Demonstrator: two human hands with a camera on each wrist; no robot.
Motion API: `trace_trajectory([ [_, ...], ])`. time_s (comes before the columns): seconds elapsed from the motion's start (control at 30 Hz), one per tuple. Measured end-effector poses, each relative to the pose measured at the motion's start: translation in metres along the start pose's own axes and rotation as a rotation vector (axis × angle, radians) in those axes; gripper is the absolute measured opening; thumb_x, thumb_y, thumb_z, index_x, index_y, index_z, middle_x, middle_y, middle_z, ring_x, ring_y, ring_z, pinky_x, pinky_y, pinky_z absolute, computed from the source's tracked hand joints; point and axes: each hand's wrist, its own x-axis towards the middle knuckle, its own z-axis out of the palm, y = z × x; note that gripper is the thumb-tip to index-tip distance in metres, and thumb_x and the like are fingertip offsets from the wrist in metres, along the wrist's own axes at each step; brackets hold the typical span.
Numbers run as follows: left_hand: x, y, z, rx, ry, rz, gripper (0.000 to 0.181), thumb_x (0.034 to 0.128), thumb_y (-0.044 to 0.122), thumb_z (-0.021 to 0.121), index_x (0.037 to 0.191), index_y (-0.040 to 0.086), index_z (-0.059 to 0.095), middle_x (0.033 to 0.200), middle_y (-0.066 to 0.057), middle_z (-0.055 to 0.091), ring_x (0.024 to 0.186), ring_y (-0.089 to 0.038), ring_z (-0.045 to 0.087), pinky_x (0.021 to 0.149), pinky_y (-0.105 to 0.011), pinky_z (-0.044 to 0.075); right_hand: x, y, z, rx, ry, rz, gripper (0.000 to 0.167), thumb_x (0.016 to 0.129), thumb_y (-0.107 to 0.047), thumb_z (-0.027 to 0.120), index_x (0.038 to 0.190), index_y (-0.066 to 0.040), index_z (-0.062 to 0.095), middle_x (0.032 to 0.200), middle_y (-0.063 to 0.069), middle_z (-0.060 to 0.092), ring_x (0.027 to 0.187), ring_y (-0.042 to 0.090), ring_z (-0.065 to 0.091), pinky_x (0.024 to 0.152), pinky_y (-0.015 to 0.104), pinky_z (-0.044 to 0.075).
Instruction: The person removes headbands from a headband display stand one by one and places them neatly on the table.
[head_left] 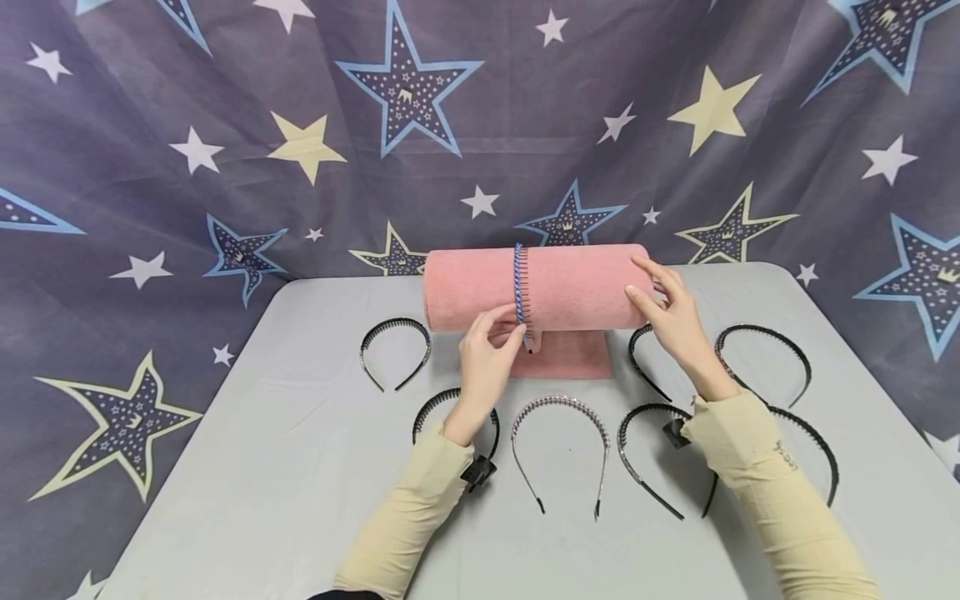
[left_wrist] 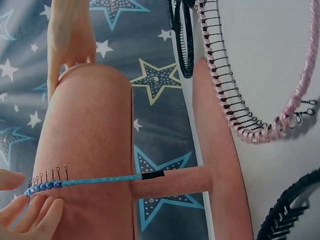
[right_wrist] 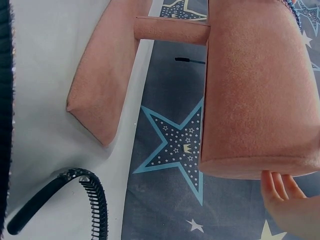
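A pink padded headband stand (head_left: 581, 287) lies crosswise on its post and base, at the back of the table. Around its roll sits a blue toothed headband (head_left: 518, 283), left of the middle, its small teeth pointing right. My left hand (head_left: 486, 358) pinches the headband's front between thumb and fingers. In the left wrist view the blue band (left_wrist: 102, 180) runs across the roll to a black tip beside the post. My right hand (head_left: 678, 329) rests on the roll's right end, thumb on the front. In the right wrist view its extended fingers (right_wrist: 280, 185) touch the end face.
A pink headband (head_left: 558, 400) lies on the grey table (head_left: 262, 467) in front of the stand. Several black headbands lie around it, one at left (head_left: 395, 322) and others at right (head_left: 765, 331), some partly under my forearms. A star-patterned cloth (head_left: 225, 108) hangs behind.
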Motion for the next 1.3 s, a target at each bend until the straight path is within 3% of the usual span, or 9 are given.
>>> trace_trajectory([
  [0.47, 0.002, -0.004, 0.009, 0.001, 0.076, -0.029, 0.026, 0.0778, 0.006, 0.066, 0.103, 0.003, 0.062, 0.085, -0.011, 0.062, 0.077, -0.019, 0.061, 0.069, -0.019, 0.051, 0.0, -0.001, 0.001, 0.005, -0.002, -0.006, 0.041, 0.087, 0.0, 0.051, 0.125, 0.007, 0.042, 0.115, 0.008, 0.038, 0.098, 0.008, 0.043, 0.084, 0.009, 0.041],
  [0.7, 0.003, -0.006, 0.01, 0.014, 0.101, -0.015, 0.024, 0.0775, 0.004, 0.066, 0.101, 0.001, 0.063, 0.083, -0.011, 0.062, 0.074, -0.02, 0.061, 0.067, -0.017, 0.051, 0.0, 0.0, 0.0, 0.011, -0.004, -0.013, 0.041, 0.087, 0.0, 0.051, 0.126, 0.007, 0.042, 0.113, 0.004, 0.038, 0.098, 0.007, 0.043, 0.084, 0.009, 0.041],
  [1.3, 0.005, -0.009, -0.004, 0.059, 0.133, 0.003, 0.023, 0.0788, 0.001, 0.062, 0.101, 0.0, 0.062, 0.084, -0.011, 0.06, 0.075, -0.02, 0.06, 0.068, -0.018, 0.051, -0.001, -0.001, 0.0, 0.004, -0.005, -0.012, 0.04, 0.087, 0.0, 0.051, 0.126, 0.007, 0.042, 0.112, 0.004, 0.038, 0.098, 0.008, 0.043, 0.083, 0.008, 0.04],
])
